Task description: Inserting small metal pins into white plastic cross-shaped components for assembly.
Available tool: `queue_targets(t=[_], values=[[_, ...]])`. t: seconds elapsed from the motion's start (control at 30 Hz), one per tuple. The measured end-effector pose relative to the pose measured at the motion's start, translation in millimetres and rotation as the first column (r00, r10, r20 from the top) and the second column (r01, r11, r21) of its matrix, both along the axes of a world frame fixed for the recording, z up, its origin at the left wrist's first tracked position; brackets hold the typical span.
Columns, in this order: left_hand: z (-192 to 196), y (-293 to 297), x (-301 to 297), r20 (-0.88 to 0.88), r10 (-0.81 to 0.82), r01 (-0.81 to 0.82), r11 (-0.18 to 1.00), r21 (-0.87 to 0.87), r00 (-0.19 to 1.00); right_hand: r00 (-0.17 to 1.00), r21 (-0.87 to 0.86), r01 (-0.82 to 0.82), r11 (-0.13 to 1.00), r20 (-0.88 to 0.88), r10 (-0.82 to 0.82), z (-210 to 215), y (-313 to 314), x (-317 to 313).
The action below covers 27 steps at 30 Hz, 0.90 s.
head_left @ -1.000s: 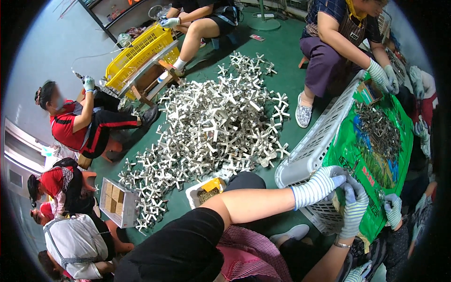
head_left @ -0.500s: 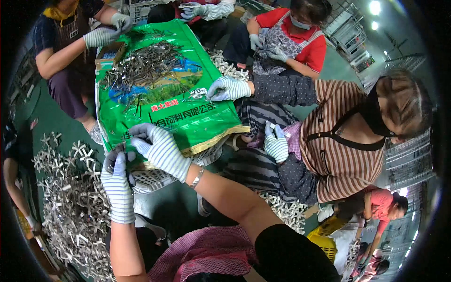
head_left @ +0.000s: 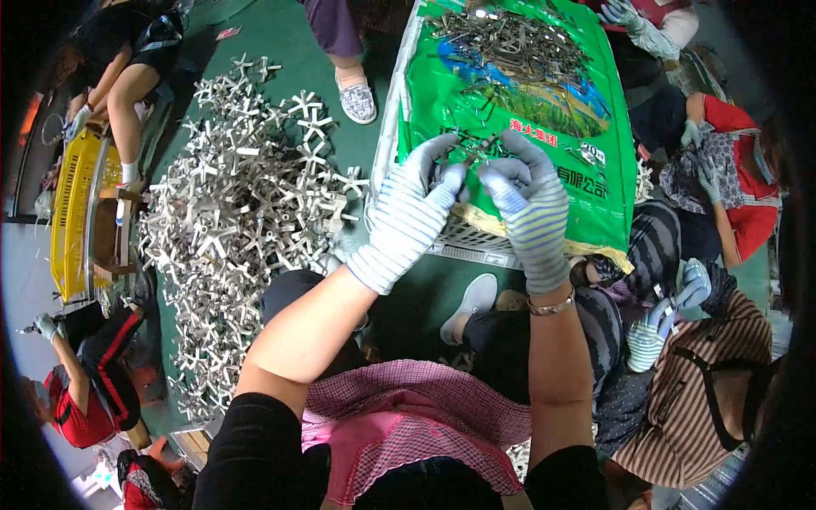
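Grip, left hand [head_left: 406,223]: your striped glove is curling its fingers shut around small dark metal pieces [head_left: 470,150], thumb and forefinger pinching at the bundle's left end. Grip, right hand [head_left: 529,206]: your other striped glove is closing on the same pieces from the right, fingertips meeting the left hand's just above the green sack [head_left: 510,110].

Pieces: you are holding them over the sack's near half; their exact shape is too small to tell.

Sack: it is lying spread over a white crate [head_left: 463,240], whose lattice edge is showing below your hands.

Loose pile [head_left: 510,38]: more dark metal bits are lying on the sack's far half, well apart from your hands.

Crosses [head_left: 246,204]: a large heap of pale metal cross shapes is covering the green floor [head_left: 280,42] to your left.

Yellow crate [head_left: 72,212]: it is standing at the far left, beside a seated person.

Co-workers: a gloved hand [head_left: 650,336] is resting at your right; others are sitting around the sack.
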<state>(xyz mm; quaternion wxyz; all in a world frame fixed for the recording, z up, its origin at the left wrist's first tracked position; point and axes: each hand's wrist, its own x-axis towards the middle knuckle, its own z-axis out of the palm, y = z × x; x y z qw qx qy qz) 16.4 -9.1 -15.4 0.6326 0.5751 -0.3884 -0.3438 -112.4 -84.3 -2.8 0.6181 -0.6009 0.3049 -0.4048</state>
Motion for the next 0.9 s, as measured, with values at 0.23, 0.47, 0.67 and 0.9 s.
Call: queue_targets(t=[0.23,0.47,0.67,0.9], values=[[-2.5,4.2,2.3,0.023,0.001,-0.001,1.000,-0.001,1.000,0.994,-0.041,0.065,0.997,-0.088,-0.068,-5.7,1.8,10.1],[-2.4,12.8,2.3,0.437,-0.017,0.043,0.998,-0.049,0.899,0.999,0.055,0.041,0.998,-0.023,-0.040,-9.9,-0.2,5.0],[0.8,12.8,3.8,0.700,0.051,0.045,0.992,-0.118,0.712,1.000,0.008,-0.004,1.000,-0.011,0.004,-8.5,-3.8,-1.4],[6.9,11.2,3.1,0.713,0.091,0.045,0.985,-0.169,0.696,0.999,0.014,-0.050,0.999,0.017,0.049,-5.5,-5.1,-3.8]])
